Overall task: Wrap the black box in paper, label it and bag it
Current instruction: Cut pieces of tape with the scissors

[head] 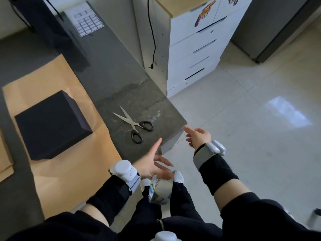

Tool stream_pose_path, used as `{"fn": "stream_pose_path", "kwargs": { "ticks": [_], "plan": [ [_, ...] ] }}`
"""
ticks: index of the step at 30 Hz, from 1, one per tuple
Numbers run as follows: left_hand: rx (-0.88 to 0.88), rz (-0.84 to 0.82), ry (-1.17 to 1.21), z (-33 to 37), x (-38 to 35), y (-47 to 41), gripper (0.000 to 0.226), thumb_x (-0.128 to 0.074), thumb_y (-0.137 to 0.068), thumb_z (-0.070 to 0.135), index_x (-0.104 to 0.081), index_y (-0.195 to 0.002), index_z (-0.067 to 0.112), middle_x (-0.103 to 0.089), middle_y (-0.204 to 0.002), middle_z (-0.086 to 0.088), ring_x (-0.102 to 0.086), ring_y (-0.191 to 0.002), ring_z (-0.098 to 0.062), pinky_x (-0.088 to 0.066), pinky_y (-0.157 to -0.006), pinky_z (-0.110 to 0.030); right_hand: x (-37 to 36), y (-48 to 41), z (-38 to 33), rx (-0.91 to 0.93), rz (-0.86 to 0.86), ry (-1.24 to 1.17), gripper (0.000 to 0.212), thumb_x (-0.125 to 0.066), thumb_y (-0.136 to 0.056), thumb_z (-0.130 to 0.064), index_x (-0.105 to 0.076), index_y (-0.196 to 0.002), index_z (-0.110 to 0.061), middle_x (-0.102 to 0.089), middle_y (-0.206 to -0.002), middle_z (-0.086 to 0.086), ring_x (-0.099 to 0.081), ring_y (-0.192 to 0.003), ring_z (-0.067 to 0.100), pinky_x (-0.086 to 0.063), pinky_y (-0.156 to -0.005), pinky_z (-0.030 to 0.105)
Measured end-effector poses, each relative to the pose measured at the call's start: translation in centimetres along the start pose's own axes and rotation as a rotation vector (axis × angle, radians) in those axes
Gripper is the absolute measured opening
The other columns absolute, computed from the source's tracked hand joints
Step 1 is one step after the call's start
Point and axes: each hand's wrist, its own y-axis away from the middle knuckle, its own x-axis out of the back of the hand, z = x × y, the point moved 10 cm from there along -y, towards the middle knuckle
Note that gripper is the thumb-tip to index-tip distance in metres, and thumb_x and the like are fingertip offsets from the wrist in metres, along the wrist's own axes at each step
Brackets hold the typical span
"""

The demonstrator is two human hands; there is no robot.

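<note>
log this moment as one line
left hand: holds tape roll | right hand: pinches tape strip | black box: unwrapped on paper | scissors: open on table

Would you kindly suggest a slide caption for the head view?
Right hand stretches a tape strip from the tape roll held in the left hand; black box sits on brown paper near scissors.

The roll of clear packing tape [160, 190] hangs under the left hand's [152, 164] lower fingers. Its pulled-out clear tape strip [172, 142] runs up to the right hand's [198, 136] pinched fingertips. Steel scissors with black handles [133, 125] lie on the grey table [121, 66] just beyond the left index fingertip. The black square cardboard box [52, 126] sits well left of all the fingers, on the brown kraft paper sheet [69, 167]. The white drawer cabinet [196, 54] stands far beyond the right fingers.
</note>
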Motion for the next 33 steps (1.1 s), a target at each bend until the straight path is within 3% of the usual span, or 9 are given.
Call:
{"fn": "stream_pose_path", "kwargs": {
  "ticks": [5,14,18,20,22,24,26,28,33],
  "plan": [
    [-0.022,-0.017,0.027,0.1,-0.1,0.5,0.117,-0.077,-0.071,-0.004,0.001,-0.147,0.039,-0.063,-0.114,-0.012,-0.069,-0.094,-0.021,-0.048,-0.055,-0.017,0.2,-1.0,1.2,-0.013,0.023,0.154,0.037,-0.076,-0.066,-0.047,-0.052,-0.064,-0.018,-0.062,-0.056,-0.004,-0.060,-0.055,0.016,-0.050,-0.065,0.037],
    [-0.136,0.025,0.100,1.9,0.7,1.2,0.111,-0.075,-0.070,-0.010,-0.011,-0.144,0.041,-0.064,-0.112,-0.009,-0.067,-0.098,-0.023,-0.054,-0.064,-0.027,0.0,-1.2,1.1,-0.051,-0.050,0.410,0.050,-0.065,-0.059,-0.063,-0.056,-0.067,-0.015,-0.068,-0.060,0.002,-0.070,-0.072,0.027,-0.055,-0.082,0.043],
    [-0.221,0.068,0.103,3.1,1.7,2.0,0.107,-0.076,-0.069,-0.010,-0.015,-0.140,0.043,-0.065,-0.109,-0.003,-0.067,-0.097,-0.017,-0.053,-0.063,-0.024,0.8,-0.4,0.0,-0.027,-0.041,0.543,0.064,-0.057,-0.063,-0.073,-0.050,-0.069,-0.010,-0.065,-0.064,0.010,-0.069,-0.067,0.030,-0.052,-0.070,0.036],
    [-0.277,0.125,0.130,3.6,3.2,2.9,0.104,-0.077,-0.067,-0.008,-0.021,-0.137,0.045,-0.066,-0.108,0.000,-0.066,-0.098,-0.019,-0.054,-0.064,-0.025,1.8,0.6,-1.2,0.029,0.023,0.590,0.059,-0.051,-0.074,-0.071,-0.044,-0.071,-0.013,-0.053,-0.063,0.004,-0.056,-0.055,0.023,-0.038,-0.054,0.029],
    [-0.335,0.187,0.158,4.4,4.9,4.1,0.097,-0.081,-0.064,-0.006,-0.031,-0.131,0.044,-0.066,-0.108,0.000,-0.066,-0.099,-0.020,-0.054,-0.068,-0.028,1.7,0.9,-3.7,0.188,0.079,0.605,0.048,-0.049,-0.084,-0.058,-0.033,-0.065,-0.017,-0.036,-0.062,-0.001,-0.035,-0.052,0.020,-0.023,-0.049,0.028],
    [-0.372,0.242,0.173,4.6,6.2,5.0,0.081,-0.083,-0.061,-0.004,-0.043,-0.120,0.034,-0.064,-0.109,-0.002,-0.067,-0.096,-0.017,-0.054,-0.071,-0.028,-0.1,1.5,-6.6,0.385,0.071,0.632,0.036,-0.053,-0.088,-0.043,-0.038,-0.066,-0.018,-0.038,-0.069,-0.001,-0.038,-0.063,0.022,-0.028,-0.055,0.027],
    [-0.411,0.317,0.208,4.5,8.1,6.7,0.062,-0.079,-0.064,-0.010,-0.050,-0.109,0.022,-0.062,-0.109,-0.004,-0.068,-0.092,-0.013,-0.054,-0.070,-0.025,-4.7,3.0,-8.6,0.524,-0.040,0.766,0.020,-0.054,-0.090,-0.034,-0.054,-0.086,-0.014,-0.047,-0.088,0.000,-0.047,-0.079,0.022,-0.034,-0.070,0.024],
    [-0.417,0.334,0.235,4.4,8.6,7.3,0.050,-0.073,-0.068,-0.015,-0.053,-0.102,0.015,-0.062,-0.109,-0.004,-0.068,-0.088,-0.009,-0.054,-0.068,-0.023,-8.3,3.5,-8.9,0.583,-0.149,0.949,0.021,-0.056,-0.090,-0.033,-0.059,-0.098,-0.014,-0.051,-0.098,0.002,-0.053,-0.090,0.024,-0.035,-0.076,0.023],
    [-0.451,0.457,0.313,2.9,11.2,10.6,0.059,-0.078,-0.066,-0.007,-0.054,-0.112,0.023,-0.063,-0.109,0.003,-0.065,-0.089,-0.007,-0.054,-0.068,-0.024,-16.9,6.0,-7.0,0.640,-0.337,1.334,0.038,-0.054,-0.087,-0.047,-0.060,-0.105,-0.014,-0.054,-0.117,0.010,-0.055,-0.106,0.029,-0.042,-0.085,0.028]
  ]
}}
